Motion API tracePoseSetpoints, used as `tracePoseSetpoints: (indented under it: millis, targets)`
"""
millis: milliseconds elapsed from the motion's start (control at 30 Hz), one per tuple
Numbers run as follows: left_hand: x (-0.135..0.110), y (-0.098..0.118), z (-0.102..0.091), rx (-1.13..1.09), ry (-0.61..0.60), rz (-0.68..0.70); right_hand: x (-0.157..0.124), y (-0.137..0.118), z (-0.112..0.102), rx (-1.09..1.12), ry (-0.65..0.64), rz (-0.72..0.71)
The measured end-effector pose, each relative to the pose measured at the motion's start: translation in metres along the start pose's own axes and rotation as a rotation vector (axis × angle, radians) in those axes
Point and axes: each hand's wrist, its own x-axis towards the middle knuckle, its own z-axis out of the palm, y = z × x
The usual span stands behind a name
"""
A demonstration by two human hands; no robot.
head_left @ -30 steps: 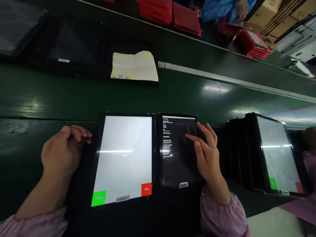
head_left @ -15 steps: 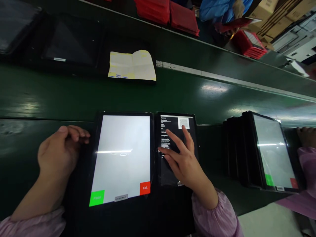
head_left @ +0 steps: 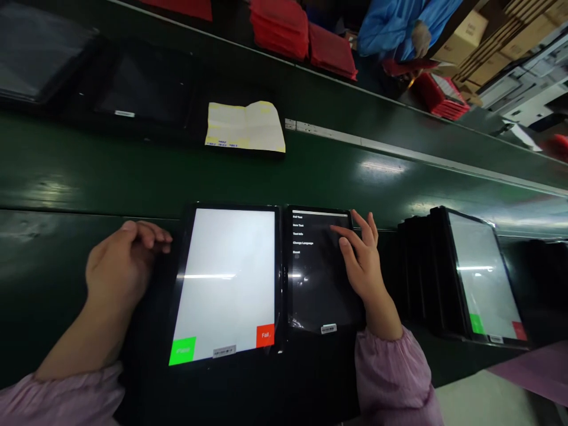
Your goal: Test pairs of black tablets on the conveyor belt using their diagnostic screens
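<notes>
My right hand point(head_left: 364, 254) hovers over the right edge of a black tablet point(head_left: 310, 296), fingers spread and index fingertip at or just above its screen. That dark screen lists a short menu of white text, and a barcode label sits on its lower frame. To its left lies a larger-looking tablet point(head_left: 231, 254) with a white screen, a green box at lower left and a red "Fail" box at lower right. My left hand point(head_left: 119, 266) rests beside this tablet's left edge, fingers loosely curled together, holding nothing that shows; its palm is hidden.
Several stacked tablets point(head_left: 479, 266) lean at the right, the top one lit. Beyond are a creased paper point(head_left: 246, 127), dark tablets point(head_left: 146, 83) and a metal strip point(head_left: 328, 131). Red pouches point(head_left: 284, 29) lie across the bench, near a co-worker's blue sleeve point(head_left: 390, 26).
My right hand has moved right, off the middle of the smaller tablet. Its screen has switched from an information page with a QR code to a short menu. The view has shifted slightly.
</notes>
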Motion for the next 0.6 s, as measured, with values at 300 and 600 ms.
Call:
tracePoseSetpoints:
  millis: [300, 600]
  targets:
    - [-0.003, 0.006, 0.001, -0.032, 0.025, -0.047, 0.000, 0.007, 0.000, -0.039, 0.072, 0.009]
    - [-0.005, 0.011, 0.003, -0.072, 0.039, -0.092, -0.004, 0.007, -0.008, 0.055, 0.113, 0.071]
